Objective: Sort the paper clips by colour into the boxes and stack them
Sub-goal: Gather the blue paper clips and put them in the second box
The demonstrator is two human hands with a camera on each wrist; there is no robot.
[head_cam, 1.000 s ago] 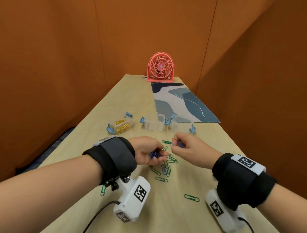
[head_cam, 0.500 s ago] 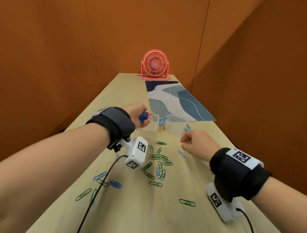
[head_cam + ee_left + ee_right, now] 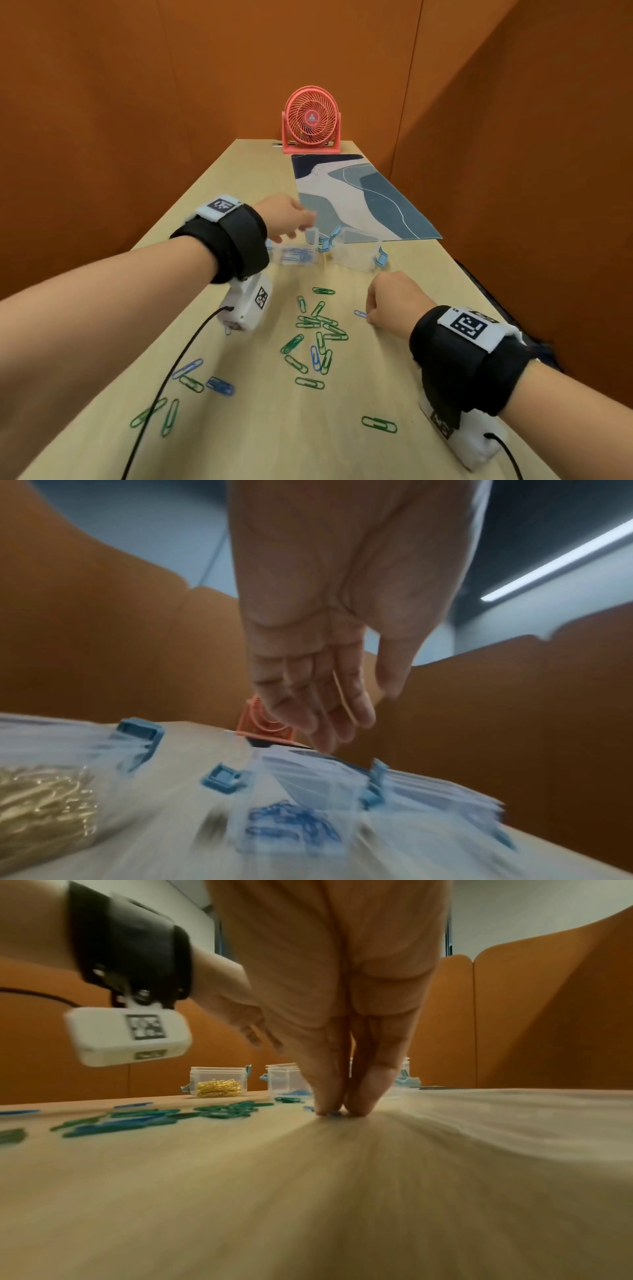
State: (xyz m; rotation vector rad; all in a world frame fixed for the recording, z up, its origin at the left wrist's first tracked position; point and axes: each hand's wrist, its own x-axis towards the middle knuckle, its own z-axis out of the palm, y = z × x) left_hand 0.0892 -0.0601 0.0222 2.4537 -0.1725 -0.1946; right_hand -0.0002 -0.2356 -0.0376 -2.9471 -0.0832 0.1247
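Observation:
My left hand [image 3: 291, 219] hovers just above the middle clear box [image 3: 296, 255], fingers straight and empty in the left wrist view [image 3: 325, 710]. Blue paper clips [image 3: 294, 829] lie inside that box. An empty clear box [image 3: 356, 251] stands to its right. A box of yellow clips [image 3: 219, 1087] stands to the left, hidden behind my left wrist in the head view. My right hand [image 3: 370, 313] is down on the table, its thumb and fingertip pinching a blue paper clip [image 3: 360, 313]. Green clips [image 3: 318, 329] with a few blue ones [image 3: 221, 385] lie scattered in the middle.
A pink fan [image 3: 311, 120] stands at the far end of the table, with a blue patterned mat [image 3: 359, 198] in front of it. Orange partition walls close in both sides. The left wrist camera's cable [image 3: 164, 383] trails over clips near the front left.
My left hand carried a bunch of blue clips from the pile forward to the middle box and let them go into it. My right hand dropped to the table and pinched a blue clip.

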